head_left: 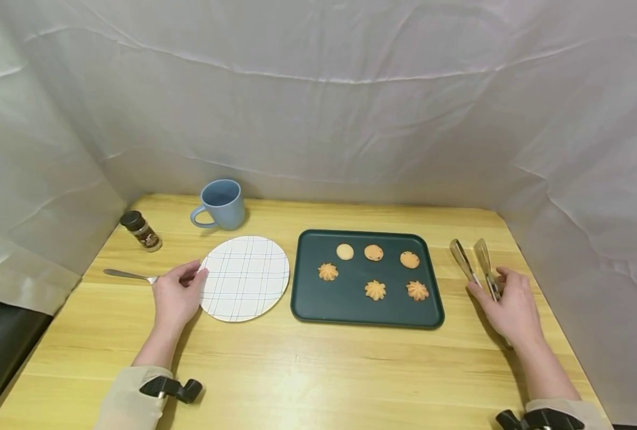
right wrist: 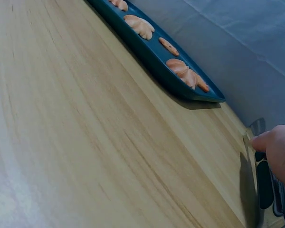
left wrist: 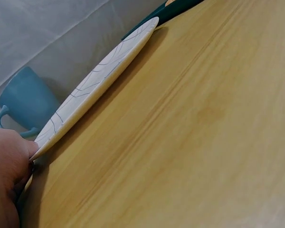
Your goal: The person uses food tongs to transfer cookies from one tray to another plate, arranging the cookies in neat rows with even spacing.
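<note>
In the head view my left hand pinches the left rim of a round white plate with a blue grid pattern. The left wrist view shows the thumb over the edge of the plate, and the plate's near side stands slightly above the wood. At the right, my right hand holds metal tongs between thumb and fingers, their two arms spread and pointing away from me. Between the hands lies a dark green tray bearing several cookies, some round like this cookie, others star-shaped like this piped cookie.
Behind the plate stands a blue mug, its handle toward the left. A black-capped spice jar is at the far left. A metal utensil lies partly hidden behind my left hand. Grey cloth hangs around the wooden table.
</note>
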A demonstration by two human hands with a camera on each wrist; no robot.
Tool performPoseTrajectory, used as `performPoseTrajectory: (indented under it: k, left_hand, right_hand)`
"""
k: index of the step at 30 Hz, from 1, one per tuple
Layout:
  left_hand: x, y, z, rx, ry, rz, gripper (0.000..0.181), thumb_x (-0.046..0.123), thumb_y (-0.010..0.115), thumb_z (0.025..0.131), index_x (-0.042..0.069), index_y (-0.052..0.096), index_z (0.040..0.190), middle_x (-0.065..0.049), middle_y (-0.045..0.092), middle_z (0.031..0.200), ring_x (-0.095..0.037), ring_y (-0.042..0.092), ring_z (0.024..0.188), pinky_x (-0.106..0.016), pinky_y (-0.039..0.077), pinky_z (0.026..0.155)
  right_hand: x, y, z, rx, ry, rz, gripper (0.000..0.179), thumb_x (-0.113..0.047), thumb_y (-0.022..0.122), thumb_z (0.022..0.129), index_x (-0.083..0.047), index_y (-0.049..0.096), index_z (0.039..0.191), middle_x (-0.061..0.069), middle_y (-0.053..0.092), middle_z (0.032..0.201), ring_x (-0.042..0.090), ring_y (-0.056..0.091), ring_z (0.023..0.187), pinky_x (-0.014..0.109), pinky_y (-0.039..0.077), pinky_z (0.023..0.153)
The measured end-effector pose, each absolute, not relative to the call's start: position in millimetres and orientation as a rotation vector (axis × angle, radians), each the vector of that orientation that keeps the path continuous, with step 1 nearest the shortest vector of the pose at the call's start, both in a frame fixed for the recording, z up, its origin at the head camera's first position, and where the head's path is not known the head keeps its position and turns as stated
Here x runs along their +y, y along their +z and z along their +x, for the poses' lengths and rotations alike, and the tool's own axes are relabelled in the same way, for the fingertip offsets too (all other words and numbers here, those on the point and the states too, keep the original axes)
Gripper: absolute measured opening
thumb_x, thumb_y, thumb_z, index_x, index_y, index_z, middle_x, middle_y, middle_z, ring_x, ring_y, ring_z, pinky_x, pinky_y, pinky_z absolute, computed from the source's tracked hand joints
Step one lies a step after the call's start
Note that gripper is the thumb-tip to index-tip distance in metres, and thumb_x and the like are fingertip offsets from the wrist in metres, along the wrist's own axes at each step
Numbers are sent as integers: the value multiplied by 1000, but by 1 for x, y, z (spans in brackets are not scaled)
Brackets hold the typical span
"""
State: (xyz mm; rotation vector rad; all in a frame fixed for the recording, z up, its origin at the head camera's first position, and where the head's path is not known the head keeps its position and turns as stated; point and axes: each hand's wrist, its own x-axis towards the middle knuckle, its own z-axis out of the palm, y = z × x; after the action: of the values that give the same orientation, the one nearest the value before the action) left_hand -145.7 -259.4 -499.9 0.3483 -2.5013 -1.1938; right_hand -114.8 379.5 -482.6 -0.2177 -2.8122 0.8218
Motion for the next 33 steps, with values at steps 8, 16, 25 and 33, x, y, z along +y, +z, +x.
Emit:
performPoseTrajectory:
  k: [8,16,25,33]
  left_hand:
    - [-259,-497,-146,-2529,-1152,307,29,17,72,102,-2,76,124,-20,76,105,-30,71,93,-11,45,71]
    - [-258,-498,-149,-2545,-1128,326,31,19,71,102,-1,76,125,-18,77,103,-28,72,91,-12,46,70]
    - [-259,-501,-147,-2533,-1099,342,30,19,72,101,0,77,123,-18,78,102,-27,73,90,-13,46,70]
    - [-259,-502,-146,-2502,-1086,323,28,17,73,100,-1,78,120,-17,78,99,-26,72,86,-11,45,68]
  right_hand:
    - [379,-486,-117,-2819,794,-246,84,-46,68,102,21,42,144,40,50,125,55,50,113,69,41,91]
    - [380,-485,-118,-2826,749,-288,74,-48,71,99,20,58,125,37,58,116,54,56,105,67,45,85]
    - [380,-480,-116,-2868,673,-296,64,-49,74,96,14,65,108,32,65,99,50,62,90,63,48,73]
    - [379,-478,-114,-2901,611,-303,67,-51,68,100,14,64,117,36,64,107,55,62,93,65,48,68]
